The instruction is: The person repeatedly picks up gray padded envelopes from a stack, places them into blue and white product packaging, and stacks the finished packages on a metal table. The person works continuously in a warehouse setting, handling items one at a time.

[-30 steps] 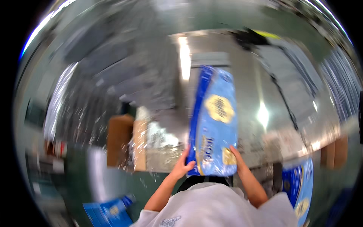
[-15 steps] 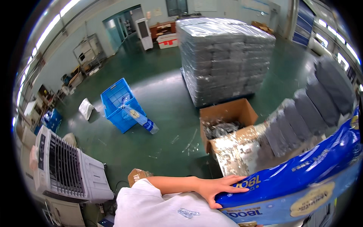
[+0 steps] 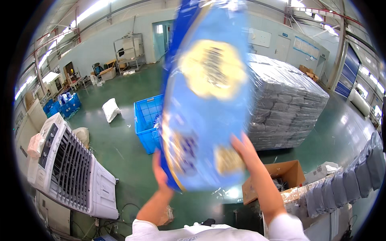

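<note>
Glossy blue plastic package (image 3: 211, 120) raised in mid-air

The package, long, light blue with a dark blue side and a cream flower-shaped patch, stood nearly upright before the person, blurred, its top cut off by the upper edge of the view. The left hand (image 3: 162, 176) was curled partway around its lower left edge, most of the fingers hidden from sight. The right hand (image 3: 248, 154) gripped the lower right edge, its visible digits lying against the front, so that the package was held between the two.

Behind it, partly covered, a blue plastic crate (image 3: 145, 137) sat on the shiny green floor (image 3: 126, 158); to its left lay a white bag (image 3: 110, 110). On the right rose a block of grey bundles in clear film (image 3: 287, 108). Nearer stood an open brown cardboard box (image 3: 296, 173), beside a row of dark grey packets (image 3: 341, 189). A white air cooler with black slats (image 3: 76, 172) occupied the left.
</note>
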`<state>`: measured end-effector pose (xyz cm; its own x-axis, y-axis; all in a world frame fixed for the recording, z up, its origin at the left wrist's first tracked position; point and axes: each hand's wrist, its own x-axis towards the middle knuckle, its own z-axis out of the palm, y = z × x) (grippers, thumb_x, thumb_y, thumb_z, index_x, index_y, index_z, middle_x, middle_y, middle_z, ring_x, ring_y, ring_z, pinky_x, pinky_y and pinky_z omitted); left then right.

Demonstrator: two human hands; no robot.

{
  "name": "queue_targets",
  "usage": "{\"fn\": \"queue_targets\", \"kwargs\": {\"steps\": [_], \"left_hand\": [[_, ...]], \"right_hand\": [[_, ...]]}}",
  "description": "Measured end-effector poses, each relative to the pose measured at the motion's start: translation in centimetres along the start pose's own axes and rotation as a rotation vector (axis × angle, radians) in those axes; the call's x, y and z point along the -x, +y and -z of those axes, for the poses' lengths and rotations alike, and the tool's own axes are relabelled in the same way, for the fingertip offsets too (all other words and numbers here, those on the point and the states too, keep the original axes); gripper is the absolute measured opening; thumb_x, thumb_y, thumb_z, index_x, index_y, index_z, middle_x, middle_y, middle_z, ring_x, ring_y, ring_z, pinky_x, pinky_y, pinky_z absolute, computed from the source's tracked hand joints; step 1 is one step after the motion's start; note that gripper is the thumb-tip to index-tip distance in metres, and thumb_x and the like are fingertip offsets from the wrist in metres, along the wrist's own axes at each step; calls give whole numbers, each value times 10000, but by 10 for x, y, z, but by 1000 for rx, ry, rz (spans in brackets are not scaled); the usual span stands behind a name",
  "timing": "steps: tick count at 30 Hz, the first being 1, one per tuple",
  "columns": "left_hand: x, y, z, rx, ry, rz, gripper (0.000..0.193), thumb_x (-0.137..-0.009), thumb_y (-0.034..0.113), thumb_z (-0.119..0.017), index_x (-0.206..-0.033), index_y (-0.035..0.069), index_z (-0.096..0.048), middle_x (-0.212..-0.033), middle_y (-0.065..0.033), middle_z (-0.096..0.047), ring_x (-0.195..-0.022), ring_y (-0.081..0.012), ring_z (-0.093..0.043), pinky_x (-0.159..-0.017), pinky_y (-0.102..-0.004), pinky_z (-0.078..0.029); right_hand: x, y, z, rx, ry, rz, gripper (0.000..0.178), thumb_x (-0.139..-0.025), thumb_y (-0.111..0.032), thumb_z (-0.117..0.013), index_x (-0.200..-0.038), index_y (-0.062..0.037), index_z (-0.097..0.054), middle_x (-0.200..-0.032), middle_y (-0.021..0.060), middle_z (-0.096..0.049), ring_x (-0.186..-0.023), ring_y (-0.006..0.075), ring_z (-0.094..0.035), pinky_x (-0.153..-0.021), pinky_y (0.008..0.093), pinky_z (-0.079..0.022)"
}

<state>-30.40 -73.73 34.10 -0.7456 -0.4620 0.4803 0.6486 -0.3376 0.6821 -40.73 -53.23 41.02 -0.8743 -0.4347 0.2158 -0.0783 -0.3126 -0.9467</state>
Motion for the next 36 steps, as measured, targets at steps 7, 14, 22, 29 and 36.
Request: {"fn": "queue_targets", "kwargs": {"steps": [7,14,22,29,36], "left_hand": [[-189,21,118,-369,714,-385,338,-846,272,-444,-1139,108,-479,-1206,5,-450,-1113,-137,-367,-891,-329,-269],[-20,-192,82,-357,160,357,201,-832,198,-469,-937,46,-549,-854,0,-534,-724,-72,-460,-588,-179,-332],[227,-319,-55,-444,-1136,359,230,-812,136,-440,-910,16,-609,-845,-138,-623,-698,-237,-580,-624,-334,-472],[358,-309,-223,-266,-1177,1333,129,-783,84,-498,-909,82,-527,-848,-18,-575,-710,-87,-508,-573,-196,-350],[471,-330,-257,-381,-1277,1425,144,-778,114,-506,-919,99,-526,-911,-28,-582,-758,-101,-514,-626,-220,-337]], "right_hand": [[-185,104,-49,271,-20,74,928,-757,-553,-513,-1314,81,-124,-1340,263,-239,-1256,328,-240,-1006,375,-229],[143,288,129,354,-15,-521,572,-778,-326,-611,-1203,13,-433,-1200,153,-484,-1108,218,-463,-935,326,-363],[594,199,288,887,1519,-561,249,-735,-253,-597,-923,-91,-610,-853,102,-619,-787,217,-592,-701,331,-461],[962,136,126,1022,1449,-2517,707,-659,-385,-593,-1252,-59,-388,-1249,194,-405,-1204,341,-314,-952,576,-211],[1066,181,70,842,1007,-2704,264,-656,-254,-669,-854,-80,-672,-864,87,-623,-752,291,-587,-622,502,-462]]}}
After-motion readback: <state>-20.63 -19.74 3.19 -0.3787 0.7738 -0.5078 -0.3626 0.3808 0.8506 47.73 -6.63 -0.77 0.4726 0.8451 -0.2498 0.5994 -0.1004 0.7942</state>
